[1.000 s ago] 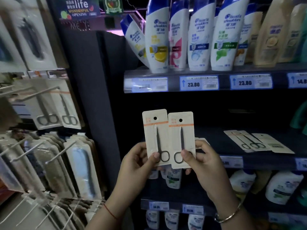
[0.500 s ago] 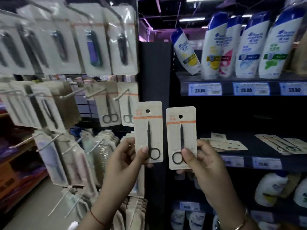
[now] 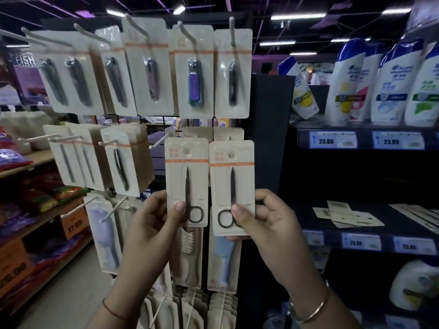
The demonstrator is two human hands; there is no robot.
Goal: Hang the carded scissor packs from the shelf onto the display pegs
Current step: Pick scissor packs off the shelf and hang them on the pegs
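My left hand [image 3: 152, 224] pinches the lower edge of one carded scissor pack [image 3: 186, 179], held upright in front of the peg display. My right hand [image 3: 268, 219] holds a second scissor pack [image 3: 232, 184] upright just to its right, thumb over the scissor handles. Each card is beige with an orange stripe and a hang hole at the top. Behind the cards' tops, two more beige cards [image 3: 213, 134] hang on the rack. A bare white peg [image 3: 159, 141] juts out just left of the left card. More scissor packs [image 3: 349, 216] lie flat on the dark shelf at right.
Nail clipper cards [image 3: 194, 74] hang in the top row and tweezer cards [image 3: 118, 162] in the middle row at left. White pegs [image 3: 111, 210] stick out lower left. Shampoo bottles [image 3: 344, 84] stand on the upper right shelf above price labels [image 3: 332, 140]. Snack shelves [image 3: 35, 205] run along the far left.
My view has swung left from the shampoo shelves to face the peg rack. Both hands have carried their scissor packs along, and the packs now stand in front of the rack's middle row.
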